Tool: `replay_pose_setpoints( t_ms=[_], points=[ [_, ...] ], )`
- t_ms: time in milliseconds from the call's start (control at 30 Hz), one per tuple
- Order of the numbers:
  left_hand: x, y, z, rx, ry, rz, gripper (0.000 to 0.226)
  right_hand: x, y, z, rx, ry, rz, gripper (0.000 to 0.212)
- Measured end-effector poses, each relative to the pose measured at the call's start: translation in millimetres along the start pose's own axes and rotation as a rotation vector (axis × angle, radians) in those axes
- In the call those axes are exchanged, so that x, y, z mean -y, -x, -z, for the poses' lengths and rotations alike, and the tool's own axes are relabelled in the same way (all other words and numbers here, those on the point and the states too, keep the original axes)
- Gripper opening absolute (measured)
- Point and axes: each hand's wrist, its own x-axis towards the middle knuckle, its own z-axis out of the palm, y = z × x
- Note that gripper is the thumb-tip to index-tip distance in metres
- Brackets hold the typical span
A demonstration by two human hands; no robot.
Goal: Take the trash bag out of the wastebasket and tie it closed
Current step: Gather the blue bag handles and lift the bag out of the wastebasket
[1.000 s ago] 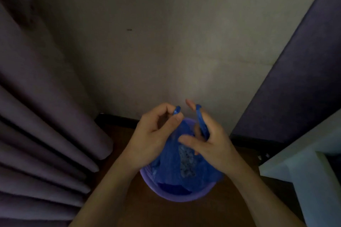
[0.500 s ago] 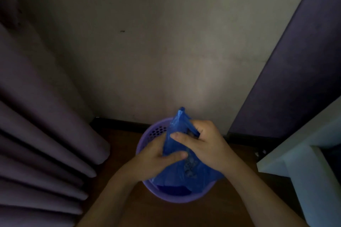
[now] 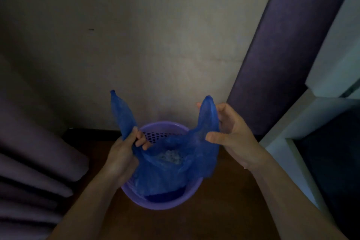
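Observation:
A blue plastic trash bag (image 3: 167,173) hangs partly inside a round purple wastebasket (image 3: 161,203) with a perforated wall, standing on a brown floor. My left hand (image 3: 124,152) grips the bag's left handle, whose tip sticks up above my fist. My right hand (image 3: 231,136) pinches the right handle between thumb and fingers, at about the same height. The two handles are spread wide apart and the bag's mouth gapes open between them, showing pale crumpled trash (image 3: 169,157) inside. The bag's bottom is hidden in the basket.
A plain wall (image 3: 146,54) rises right behind the basket. Dark purple curtain folds (image 3: 35,161) hang at the left. A purple panel (image 3: 282,64) and white furniture (image 3: 303,126) stand close on the right. Brown floor (image 3: 224,210) surrounds the basket.
Half a second ago both hands held the bag's handles bunched together over the basket. They have since pulled apart, left hand leftward and right hand rightward, spreading the handles and opening the bag's mouth.

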Motion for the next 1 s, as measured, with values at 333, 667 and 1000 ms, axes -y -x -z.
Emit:
replay_pose_setpoints(
  t_ms=[333, 667, 1000],
  points=[
    [-12.6, 13.1, 5.1, 0.056, 0.034, 0.032, 0.033, -28.2, -13.6, -21.2, 0.259, 0.416, -0.178, 0.051],
    [-16.6, 18.7, 1.8, 0.14, -0.002, -0.084, 0.049, -37.5, -40.1, -65.2, -0.197, -0.276, -0.074, 0.035],
    [1.3, 15.9, -8.4, -0.007, -0.011, -0.042, 0.02, -38.7, -48.7, -58.0, -0.358, -0.707, -0.341, 0.024]
  ],
)
